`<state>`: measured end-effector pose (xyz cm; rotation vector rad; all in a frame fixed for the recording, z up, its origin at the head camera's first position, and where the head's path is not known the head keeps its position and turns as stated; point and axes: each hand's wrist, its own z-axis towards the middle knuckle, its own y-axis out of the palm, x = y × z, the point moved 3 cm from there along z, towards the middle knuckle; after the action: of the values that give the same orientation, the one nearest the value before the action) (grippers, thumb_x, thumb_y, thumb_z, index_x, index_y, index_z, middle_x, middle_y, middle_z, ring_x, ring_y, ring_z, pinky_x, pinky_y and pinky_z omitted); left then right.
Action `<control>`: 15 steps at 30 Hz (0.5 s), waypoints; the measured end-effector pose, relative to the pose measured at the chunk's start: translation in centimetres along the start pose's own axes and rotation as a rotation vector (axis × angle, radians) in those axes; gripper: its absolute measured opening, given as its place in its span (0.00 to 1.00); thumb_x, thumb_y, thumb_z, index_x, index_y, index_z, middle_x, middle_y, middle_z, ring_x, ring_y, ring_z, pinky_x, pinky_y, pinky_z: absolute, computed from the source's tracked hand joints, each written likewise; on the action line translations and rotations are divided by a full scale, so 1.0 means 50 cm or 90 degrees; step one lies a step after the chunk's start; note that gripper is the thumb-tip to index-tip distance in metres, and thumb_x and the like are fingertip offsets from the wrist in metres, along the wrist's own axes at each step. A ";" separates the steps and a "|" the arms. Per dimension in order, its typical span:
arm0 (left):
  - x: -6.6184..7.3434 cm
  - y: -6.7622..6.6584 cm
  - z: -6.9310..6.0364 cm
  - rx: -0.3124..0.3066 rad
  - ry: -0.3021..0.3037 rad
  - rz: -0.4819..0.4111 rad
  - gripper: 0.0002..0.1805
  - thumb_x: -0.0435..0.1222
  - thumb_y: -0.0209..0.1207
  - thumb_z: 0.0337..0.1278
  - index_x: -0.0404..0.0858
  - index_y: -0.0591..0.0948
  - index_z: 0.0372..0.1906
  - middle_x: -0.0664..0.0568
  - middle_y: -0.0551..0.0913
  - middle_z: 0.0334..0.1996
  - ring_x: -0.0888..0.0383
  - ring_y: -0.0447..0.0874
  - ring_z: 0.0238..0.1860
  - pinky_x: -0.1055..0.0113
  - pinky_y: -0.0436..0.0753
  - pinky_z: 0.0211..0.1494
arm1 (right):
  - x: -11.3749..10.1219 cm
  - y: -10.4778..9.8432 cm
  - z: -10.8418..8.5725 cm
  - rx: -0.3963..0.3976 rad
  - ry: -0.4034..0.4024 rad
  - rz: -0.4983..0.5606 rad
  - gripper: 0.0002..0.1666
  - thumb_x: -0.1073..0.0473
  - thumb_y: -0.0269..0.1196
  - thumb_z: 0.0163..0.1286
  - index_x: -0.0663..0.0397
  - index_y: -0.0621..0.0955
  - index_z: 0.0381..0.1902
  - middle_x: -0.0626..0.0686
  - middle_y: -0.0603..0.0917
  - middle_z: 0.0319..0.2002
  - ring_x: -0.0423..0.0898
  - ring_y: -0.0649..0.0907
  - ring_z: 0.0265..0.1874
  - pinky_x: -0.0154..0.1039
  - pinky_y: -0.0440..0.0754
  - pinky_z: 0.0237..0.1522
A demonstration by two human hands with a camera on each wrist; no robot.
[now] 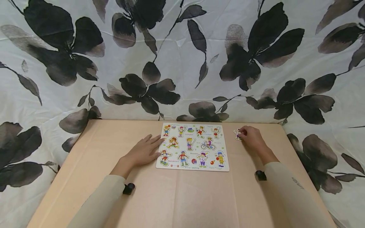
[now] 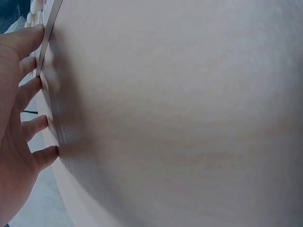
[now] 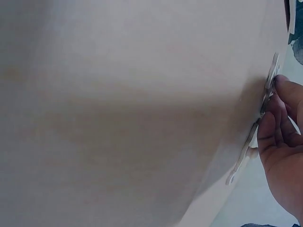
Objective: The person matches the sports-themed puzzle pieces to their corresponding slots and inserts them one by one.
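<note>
A white puzzle board point(image 1: 194, 168) with colourful pictures of children doing sports lies flat on the table. My left hand point(image 1: 144, 150) rests at its left edge, fingers spread and fairly straight; the left wrist view also shows those fingertips point(image 2: 33, 90) along a thin edge. To the right of the board, my right hand point(image 1: 252, 138) pinches a small puzzle piece point(image 1: 237, 134) with a child figure on it. Seen from the side in the right wrist view, the thin piece point(image 3: 240, 163) is tilted up, thumb and fingers on its back.
Light tan table point(image 1: 199, 199) surface extends around the board and towards me. Behind and beside it hangs a white cloth point(image 1: 196, 91) with black flowers. Each wrist carries a small black device, the left one point(image 1: 129, 189) and the right one point(image 1: 260, 175).
</note>
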<state>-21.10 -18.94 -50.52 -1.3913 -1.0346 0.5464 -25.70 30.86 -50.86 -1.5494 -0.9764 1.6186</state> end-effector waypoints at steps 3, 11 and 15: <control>0.002 0.000 0.000 0.000 -0.002 -0.001 0.38 0.55 0.55 0.73 0.50 0.61 0.82 0.50 0.59 0.82 0.32 0.53 0.81 0.34 0.59 0.80 | 0.003 0.001 0.000 0.004 -0.005 0.000 0.10 0.63 0.66 0.72 0.67 0.83 0.44 0.58 0.83 0.34 0.54 0.79 0.36 0.47 0.77 0.42; 0.003 0.000 0.000 0.001 0.001 0.004 0.38 0.55 0.55 0.73 0.50 0.62 0.82 0.49 0.59 0.82 0.31 0.53 0.80 0.35 0.58 0.80 | -0.014 -0.002 -0.012 0.003 -0.001 -0.004 0.10 0.62 0.67 0.73 0.66 0.83 0.43 0.59 0.83 0.35 0.54 0.79 0.36 0.45 0.77 0.41; 0.001 0.002 0.000 0.000 0.002 0.009 0.38 0.55 0.55 0.73 0.49 0.62 0.82 0.49 0.59 0.82 0.32 0.53 0.81 0.35 0.58 0.80 | -0.035 -0.004 -0.021 0.002 -0.008 0.007 0.10 0.61 0.66 0.73 0.65 0.83 0.44 0.58 0.83 0.37 0.53 0.79 0.37 0.45 0.77 0.41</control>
<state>-21.02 -18.87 -50.59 -1.4004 -1.0228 0.5552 -24.54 29.49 -49.82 -1.5478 -0.9731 1.6388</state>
